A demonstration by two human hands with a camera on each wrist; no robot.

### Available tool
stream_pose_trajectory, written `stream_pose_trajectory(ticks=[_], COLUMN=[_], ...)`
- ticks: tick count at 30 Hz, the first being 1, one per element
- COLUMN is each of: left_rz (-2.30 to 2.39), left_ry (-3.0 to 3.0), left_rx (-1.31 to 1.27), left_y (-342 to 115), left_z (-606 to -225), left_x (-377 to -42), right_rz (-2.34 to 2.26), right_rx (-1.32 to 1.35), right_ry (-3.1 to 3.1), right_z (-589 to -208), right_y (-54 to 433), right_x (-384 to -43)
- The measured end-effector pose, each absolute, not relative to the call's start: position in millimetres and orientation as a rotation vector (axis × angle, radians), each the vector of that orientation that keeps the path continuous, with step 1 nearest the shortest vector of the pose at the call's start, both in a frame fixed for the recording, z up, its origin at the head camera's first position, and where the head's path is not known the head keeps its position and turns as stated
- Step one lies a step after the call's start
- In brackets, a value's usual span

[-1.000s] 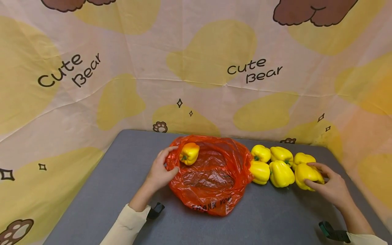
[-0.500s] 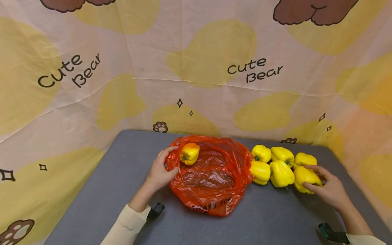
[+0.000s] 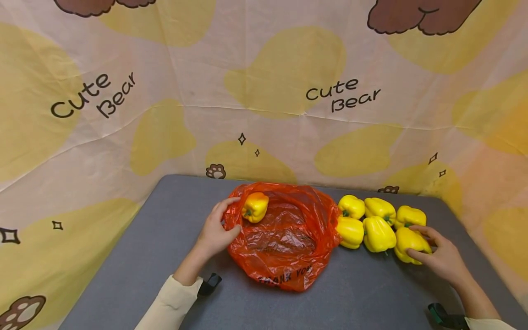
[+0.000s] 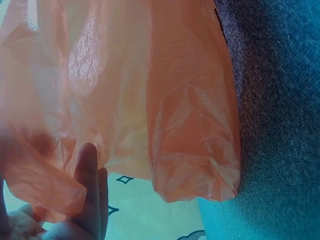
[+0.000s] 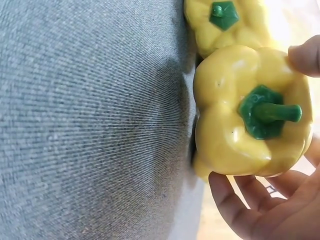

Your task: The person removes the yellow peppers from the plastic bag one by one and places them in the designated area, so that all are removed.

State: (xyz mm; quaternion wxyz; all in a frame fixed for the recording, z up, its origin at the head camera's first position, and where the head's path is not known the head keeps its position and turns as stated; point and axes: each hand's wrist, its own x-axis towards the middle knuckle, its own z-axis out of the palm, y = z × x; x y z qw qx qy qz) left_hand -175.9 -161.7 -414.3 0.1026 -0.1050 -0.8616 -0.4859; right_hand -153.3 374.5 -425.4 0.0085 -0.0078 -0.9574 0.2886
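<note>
My left hand [image 3: 215, 233] holds the left rim of an opened red plastic bag [image 3: 280, 268] printed "THANK YOU". In the left wrist view, the film of the bag [image 4: 195, 125] folds over between thumb and fingers. One yellow-orange bell pepper [image 3: 256, 209] lies just inside the bag, beside that hand. On the right, my right hand [image 3: 443, 257] grips a yellow bell pepper [image 3: 408, 245], with the thumb on one side and fingers on the other. The right wrist view shows its green stem [image 5: 275, 112] facing the camera, close over the table.
Several more yellow bell peppers [image 3: 379, 234] sit in two rows right of the bag; the nearest one [image 3: 350, 232] is partly covered by its rim. Everything rests on a grey table [image 3: 354, 298]. A patterned cloth [image 3: 280, 82] hangs behind and at the sides.
My right hand has shifted slightly left and towards me with the bell pepper in its grip, so the one behind shows more. The left hand and bag have stayed put.
</note>
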Motion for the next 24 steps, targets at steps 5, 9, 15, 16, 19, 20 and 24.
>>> stream_pose_trajectory(ticks=[5, 9, 15, 16, 19, 20, 24], left_rz=[-1.451, -1.459, -1.45, -1.448, -1.456, -1.461, -1.466], left_ry=[-2.539, -2.546, -2.539, -2.538, -2.536, -2.536, -2.529], left_rx=[-0.307, -0.294, -0.295, -0.299, -0.296, -0.296, -0.303], left_y=[-162.0, -162.0, -162.1, -162.3, -162.3, -162.5, -162.9], left_z=[-415.5, -416.5, -417.2, -417.1, -416.5, -416.4, -416.4], left_x=[-175.8, -175.9, -176.6, -176.7, -176.7, -176.8, -176.9], right_rz=[0.898, 0.905, 0.921, 0.923, 0.928, 0.932, 0.945], right_rx=[-0.028, -0.006, 0.009, 0.009, 0.01, 0.011, 0.022], right_ry=[-3.016, -3.019, -3.03, -3.03, -3.03, -3.032, -3.035], right_z=[-427.7, -429.7, -431.0, -431.1, -431.4, -431.4, -430.1], right_y=[374.8, 374.3, 374.1, 374.2, 374.8, 375.0, 375.4], right_x=[-152.8, -152.2, -152.3, -152.4, -153.1, -153.2, -153.7])
